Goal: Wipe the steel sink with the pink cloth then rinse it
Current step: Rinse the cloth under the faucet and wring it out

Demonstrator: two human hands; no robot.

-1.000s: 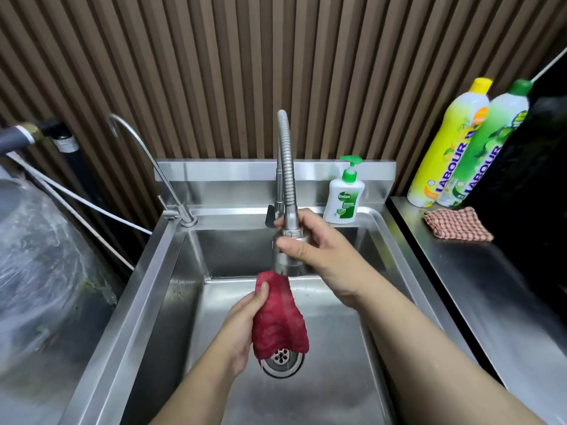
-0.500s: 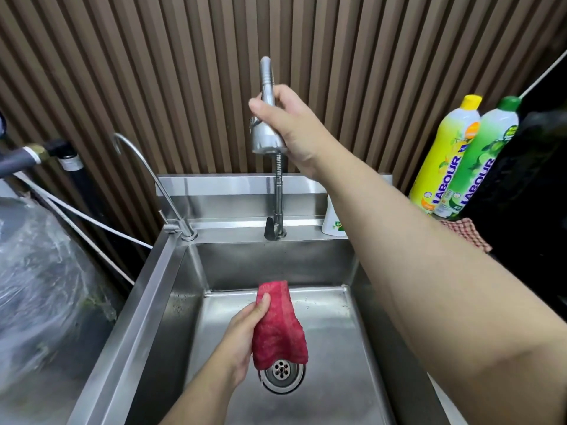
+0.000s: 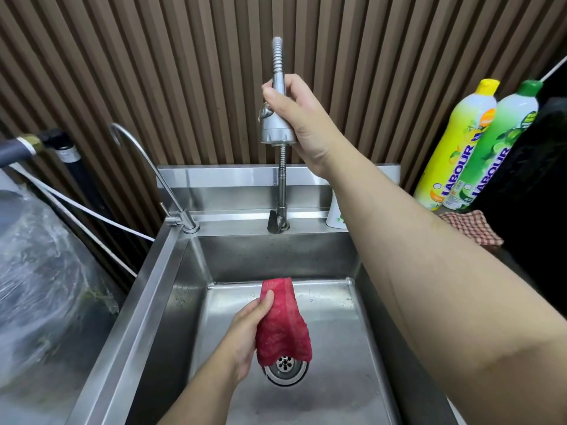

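Note:
The pink cloth (image 3: 283,323) hangs folded inside the steel sink (image 3: 337,332), its lower edge over the round drain (image 3: 285,368). My left hand (image 3: 250,335) grips the cloth from its left side, thumb on top. My right hand (image 3: 302,118) is raised high above the sink's back ledge, closed around the spray head (image 3: 276,124) of the flexible steel faucet. No water is visible from the head. A few drops lie on the sink floor near the back wall.
A thin gooseneck tap (image 3: 147,167) stands at the sink's back left corner. Two detergent bottles, yellow (image 3: 457,148) and green (image 3: 497,148), stand at the right, with a checked cloth (image 3: 472,227) below them. A white soap bottle (image 3: 334,216) is partly hidden behind my right arm. Plastic-wrapped bulk (image 3: 40,286) lies left.
My right hand lifted the spray head from just above the cloth up to the wall, then lowered it slightly. The left hand and cloth have stayed over the drain.

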